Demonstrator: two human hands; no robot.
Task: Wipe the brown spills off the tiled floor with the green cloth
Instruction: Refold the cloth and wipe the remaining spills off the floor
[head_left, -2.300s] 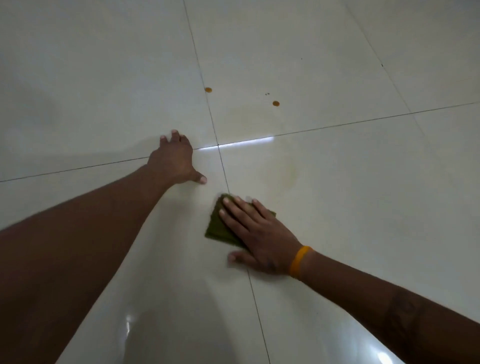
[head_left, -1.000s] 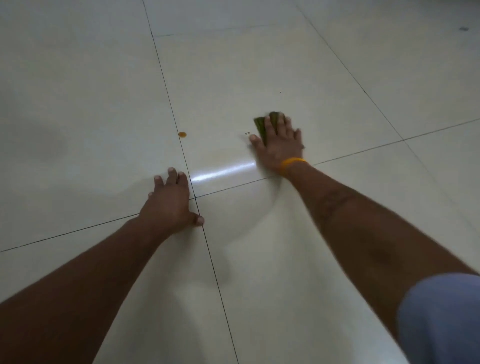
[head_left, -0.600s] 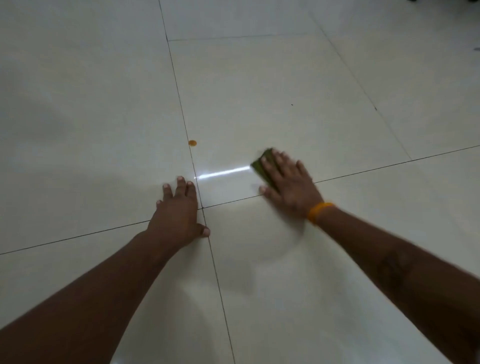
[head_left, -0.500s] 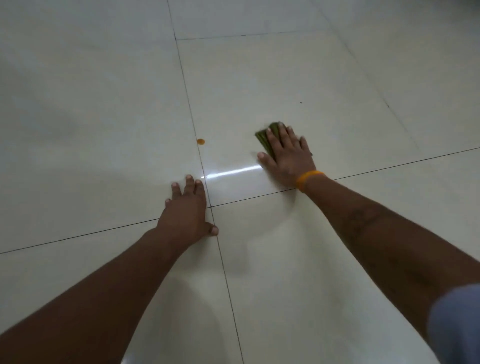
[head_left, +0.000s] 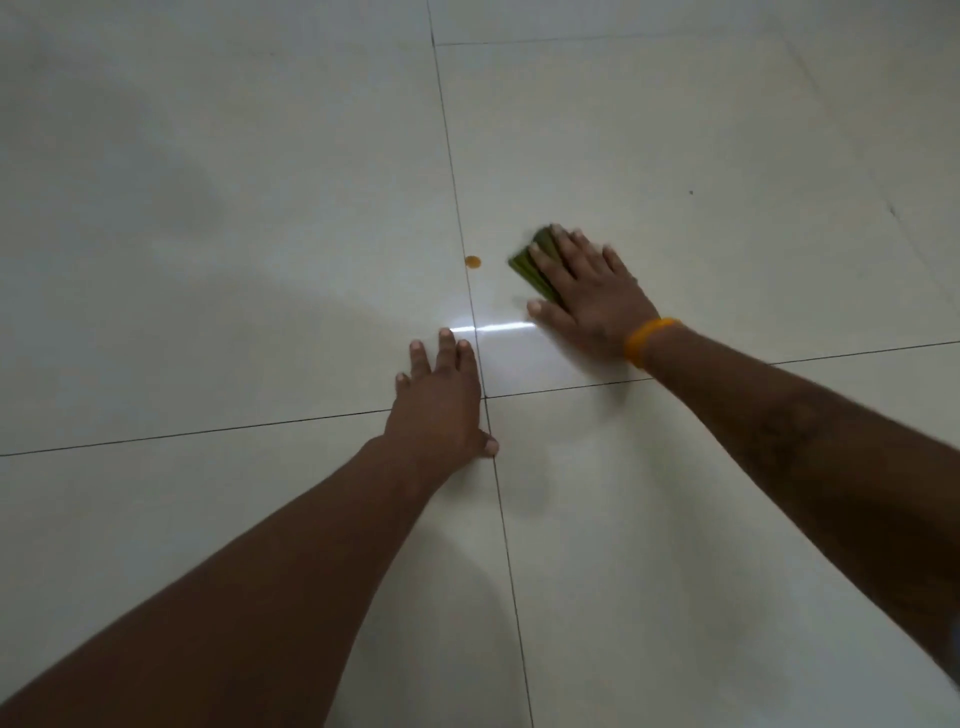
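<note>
My right hand (head_left: 589, 301), with an orange band at the wrist, presses flat on the folded green cloth (head_left: 530, 265) on the pale tiled floor (head_left: 675, 130). Only the cloth's left and far edges show from under the fingers. One round brown spill (head_left: 472, 262) lies on the grout line a short way left of the cloth, apart from it. My left hand (head_left: 441, 410) rests palm down on the floor at the crossing of two grout lines, fingers spread, holding nothing.
A bright streak of reflected light (head_left: 493, 328) lies on the tile between my hands. A tiny dark speck (head_left: 691, 193) sits on the far right tile. Grout lines divide large glossy tiles all around.
My right hand has slid the cloth left, closer to the brown spill. The small spots seen beside the cloth a second ago no longer show. My left hand has stayed planted.
</note>
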